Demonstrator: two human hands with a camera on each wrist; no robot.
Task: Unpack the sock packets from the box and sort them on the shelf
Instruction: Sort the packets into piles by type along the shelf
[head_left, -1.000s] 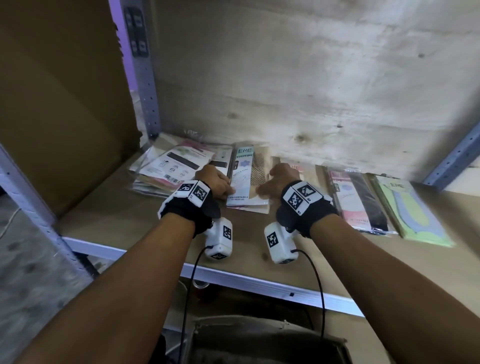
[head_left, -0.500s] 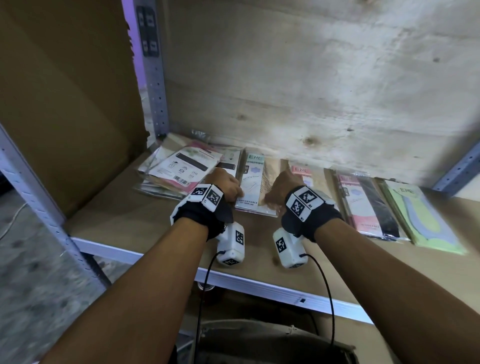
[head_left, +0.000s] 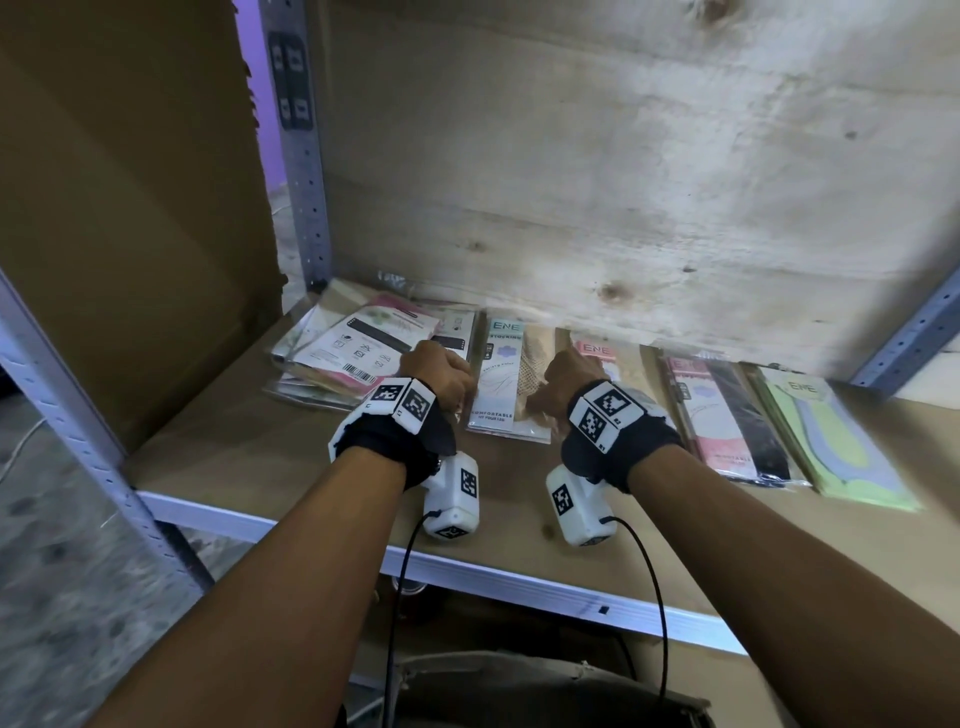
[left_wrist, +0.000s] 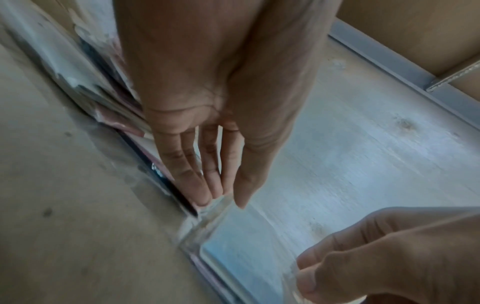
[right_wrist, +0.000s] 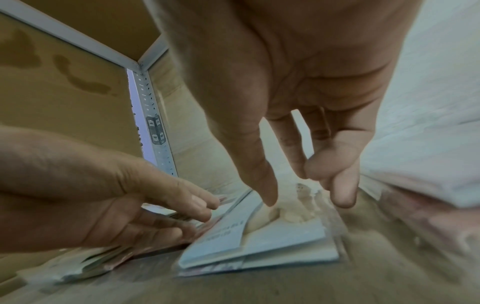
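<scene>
A blue-fronted sock packet (head_left: 501, 374) tops a small stack on the wooden shelf (head_left: 234, 441), between my two hands. My left hand (head_left: 457, 374) lies at its left edge. In the left wrist view, its straight fingers (left_wrist: 207, 185) touch the packet's (left_wrist: 241, 246) clear corner. My right hand (head_left: 550, 384) is at the packet's right side. In the right wrist view, the right hand's (right_wrist: 303, 197) thumb presses on the packet (right_wrist: 272, 242), with curled fingers at the edge. From the left wrist view, that right hand (left_wrist: 303, 271) pinches the clear plastic rim.
A loose pile of packets (head_left: 353, 358) lies left of the hands. To the right are a pink packet (head_left: 597, 351), a pink-and-black one (head_left: 727, 415) and a green one (head_left: 831, 441). A metal post (head_left: 304, 182) and cardboard panel (head_left: 130, 208) close the left side; an open box (head_left: 519, 691) sits below.
Both hands stay on either side of the blue packet, barely shifting. The head view has drifted slightly, so the shelf sits a little lower and further right in the picture.
</scene>
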